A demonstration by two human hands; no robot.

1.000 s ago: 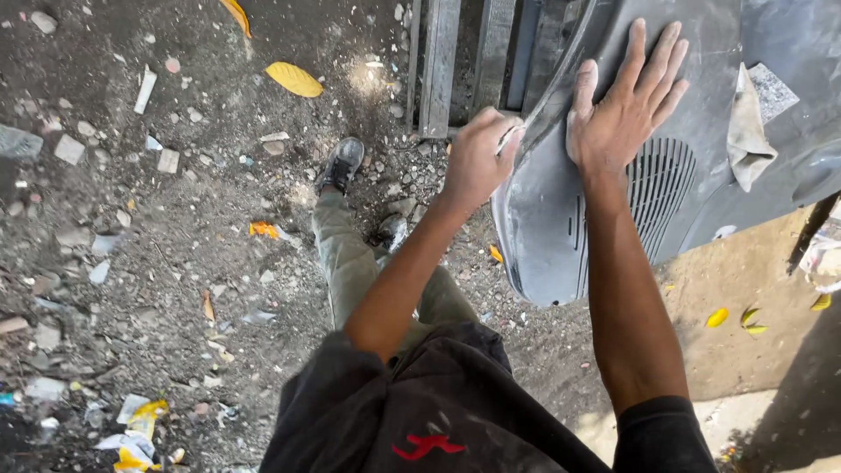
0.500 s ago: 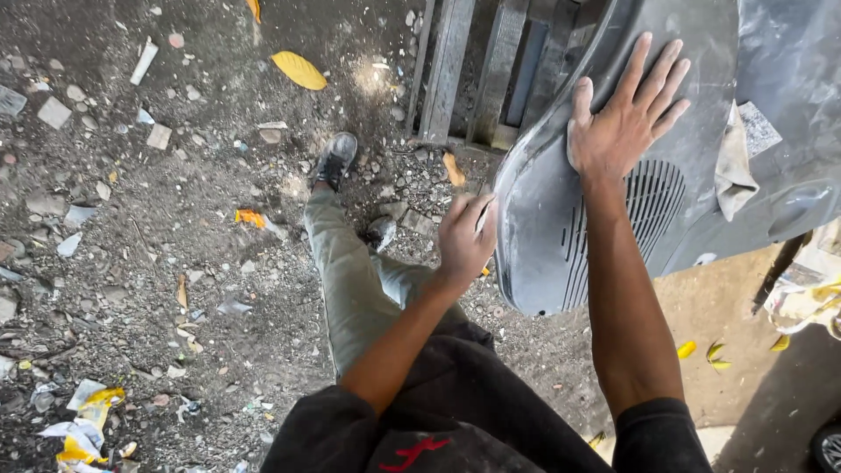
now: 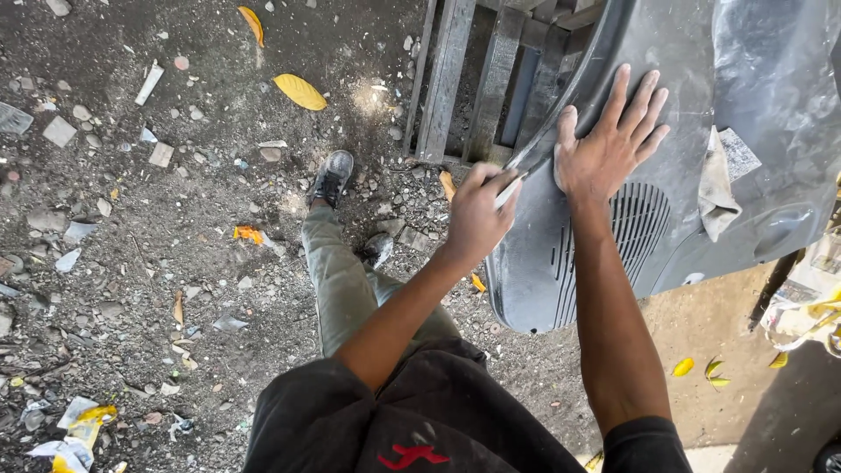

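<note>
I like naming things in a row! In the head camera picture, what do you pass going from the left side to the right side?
Pale paper scraps → yellow leaf → grey shoe → left hand → right hand → crumpled rag on the grey panel.

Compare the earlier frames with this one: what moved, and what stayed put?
The left hand, closed on a thin pale strip, dropped away from the grey panel's edge, then returned to it. The right hand stayed spread flat on the panel; the folded rag kept its place.

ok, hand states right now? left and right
Left hand: closed on a small pale tool at the grey panel's edge.
Right hand: open, flat on the panel.
</note>
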